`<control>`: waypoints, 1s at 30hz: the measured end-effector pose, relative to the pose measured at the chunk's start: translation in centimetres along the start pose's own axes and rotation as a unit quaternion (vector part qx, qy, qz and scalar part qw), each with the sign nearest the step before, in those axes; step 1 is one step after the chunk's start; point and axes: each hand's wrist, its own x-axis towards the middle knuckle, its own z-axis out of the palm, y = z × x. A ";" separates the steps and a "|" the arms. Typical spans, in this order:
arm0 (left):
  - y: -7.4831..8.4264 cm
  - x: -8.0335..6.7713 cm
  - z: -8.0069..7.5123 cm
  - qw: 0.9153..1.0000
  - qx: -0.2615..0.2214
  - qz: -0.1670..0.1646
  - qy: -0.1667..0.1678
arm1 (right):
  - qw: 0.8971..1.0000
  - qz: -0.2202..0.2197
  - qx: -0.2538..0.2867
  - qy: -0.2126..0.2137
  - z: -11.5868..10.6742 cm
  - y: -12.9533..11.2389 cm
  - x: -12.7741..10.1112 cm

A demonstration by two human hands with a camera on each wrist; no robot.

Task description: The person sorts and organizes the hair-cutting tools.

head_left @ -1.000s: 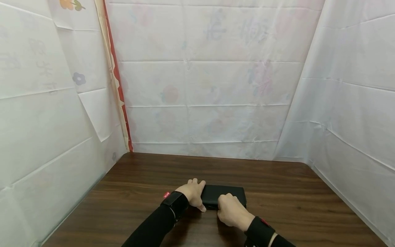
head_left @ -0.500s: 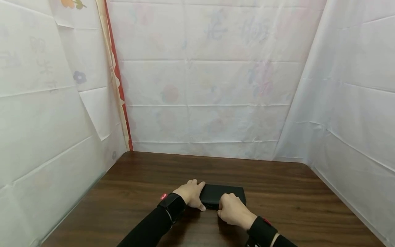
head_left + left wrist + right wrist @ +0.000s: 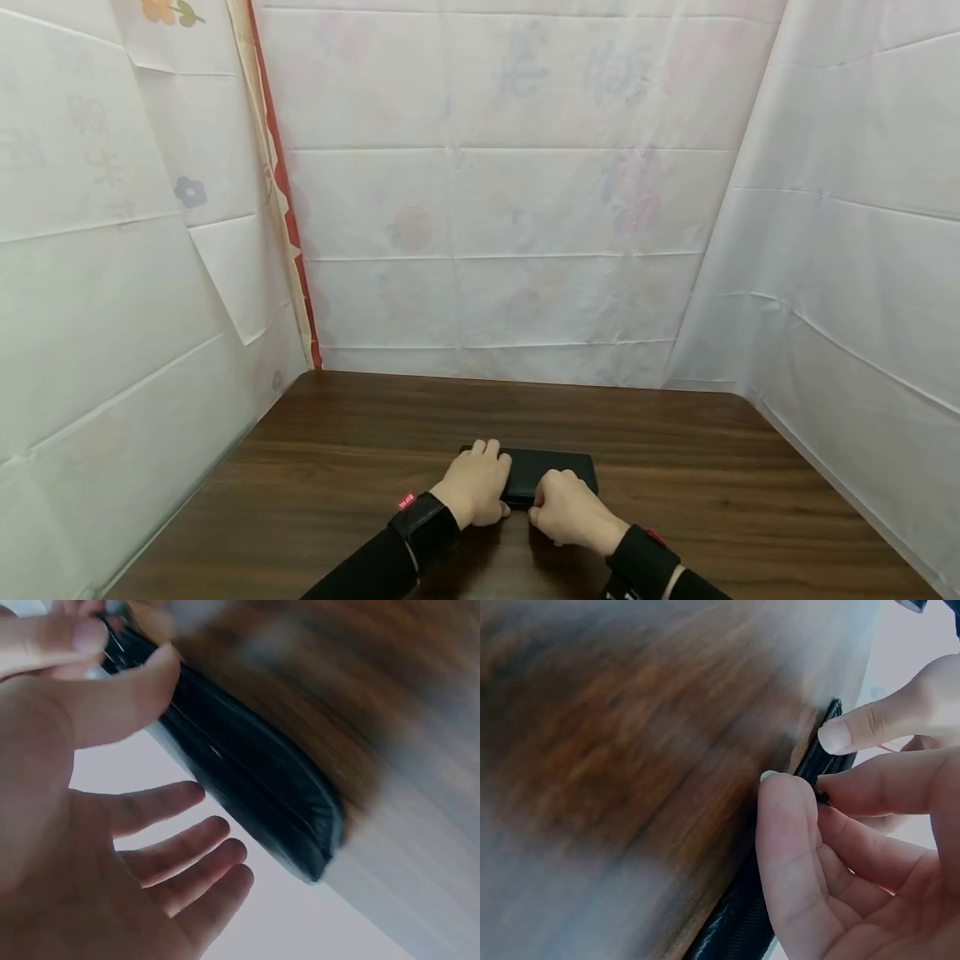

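Note:
A flat black zip case (image 3: 556, 469) lies on the dark wooden table (image 3: 360, 450), close to the near edge. My left hand (image 3: 477, 487) lies over the case's left end with the fingers straight on top. In the left wrist view the left hand (image 3: 161, 832) is spread, and its thumb presses the case (image 3: 251, 784) along its side. My right hand (image 3: 567, 507) sits at the case's near edge. In the right wrist view the right hand (image 3: 810, 796) pinches a small black zip pull (image 3: 823, 797) between thumb and forefinger on the case's zip edge (image 3: 739, 919).
White sheets (image 3: 510, 208) hang close round the table on the left, back and right. A red-edged strip (image 3: 288, 225) runs down the back left corner. Bare wood lies beyond the case and to both sides.
My left hand has slid right from the case's left end onto its top. The right hand keeps its pinch at the near edge. The case has stayed where it was.

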 end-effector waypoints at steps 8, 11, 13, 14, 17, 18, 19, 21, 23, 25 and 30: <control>1.2 -0.4 -0.4 0.995 -0.079 -0.005 0.064 | 1.000 0.002 0.024 0.001 -0.3 0.1 -0.1; 1.3 -0.4 -0.3 0.986 -0.163 -0.012 0.043 | 1.000 -0.001 0.029 0.000 -0.4 0.1 -0.1; 1.4 -0.4 -0.3 0.977 -0.213 -0.012 0.024 | 0.999 -0.003 0.034 -0.001 -0.5 0.1 -0.2; 1.5 -0.4 -0.2 0.971 -0.237 -0.012 0.013 | 0.999 -0.003 0.036 -0.001 -0.5 0.2 -0.2; 1.6 -0.4 0.0 0.955 -0.295 -0.015 -0.011 | 0.999 -0.001 0.046 -0.003 -0.4 0.2 -0.3; 1.7 -0.4 0.1 0.949 -0.314 -0.017 -0.016 | 0.999 0.000 0.049 -0.004 -0.4 0.2 -0.3; 1.7 -0.4 0.3 0.942 -0.334 -0.019 -0.019 | 0.999 0.000 0.052 -0.005 -0.4 0.2 -0.4; 1.8 -0.4 0.5 0.929 -0.370 -0.022 -0.021 | 0.998 -0.001 0.055 -0.003 -0.3 0.2 -0.4; 1.9 -0.4 0.7 0.914 -0.404 -0.026 -0.021 | 0.998 -0.004 0.056 0.000 -0.2 0.2 -0.5; 1.9 -0.3 0.8 0.902 -0.431 -0.029 -0.019 | 0.998 -0.006 0.058 0.002 -0.2 0.1 -0.5; 1.8 -0.2 0.9 0.886 -0.461 -0.038 -0.025 | 0.998 -0.007 0.054 0.002 -0.1 0.0 -0.5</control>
